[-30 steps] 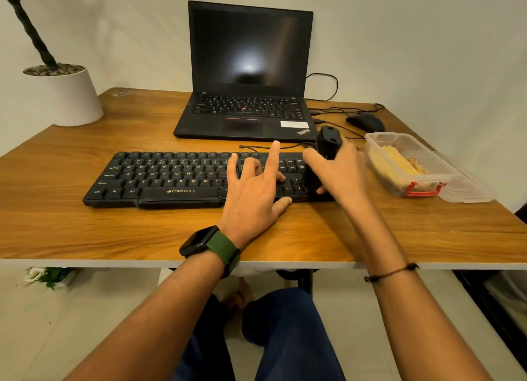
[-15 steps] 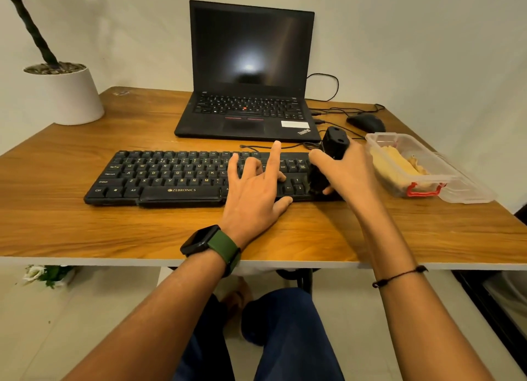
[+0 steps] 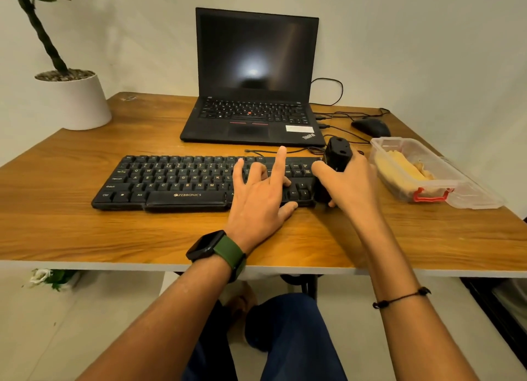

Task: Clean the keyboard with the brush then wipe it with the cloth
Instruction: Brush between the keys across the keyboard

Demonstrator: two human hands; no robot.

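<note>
keyboard [image 3: 176, 181] under spread left fingers [image 3: 281, 164], right fingers [image 3: 320, 169] gripping brush [image 3: 336, 157], laptop [image 3: 253, 95] behind

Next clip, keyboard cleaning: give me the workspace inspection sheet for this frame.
Surface: wooden table, grain visible, no spills seen.
Job's things: black keyboard lies flat near the front edge; black brush stands at the keyboard's right end; a yellow item, possibly the cloth, lies in a clear container to the right.
Clutter: open laptop with dark screen behind the keyboard; mouse; white plant pot at far left.
Hands: left hand rests on the keys, fingers spread, index raised; right hand grips the brush.
Cables: black cables run between laptop, mouse and keyboard.
Surroundings: plain wall, pale floor.
</note>
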